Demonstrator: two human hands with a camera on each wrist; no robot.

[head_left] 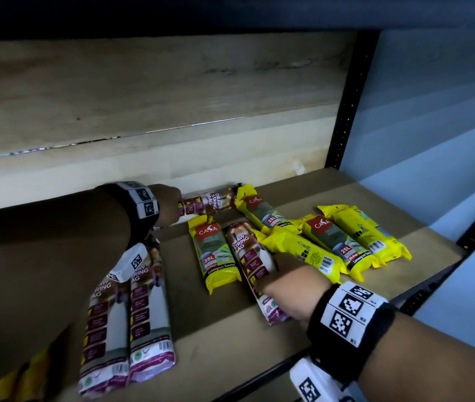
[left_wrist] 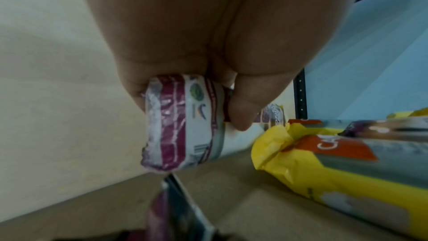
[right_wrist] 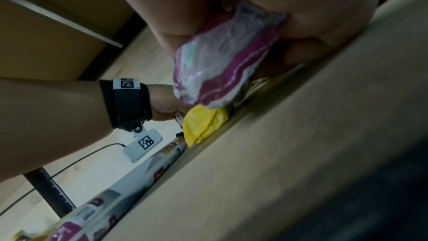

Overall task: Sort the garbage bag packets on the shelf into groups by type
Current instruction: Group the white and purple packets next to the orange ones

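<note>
Both hands hold purple-white plastic drawstring packets: left hand [head_left: 169, 205] the rear packet [head_left: 210, 202], right hand [head_left: 291, 294] the middle packet [head_left: 252, 262], likely bound for the purple pair [head_left: 127, 323] left, leaving yellow packets [head_left: 343, 242] grouped.

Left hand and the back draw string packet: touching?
Touching. In the left wrist view the left hand curls its fingers and thumb round the end of the draw string packet; the head view shows the same grip at the back of the shelf.
</note>
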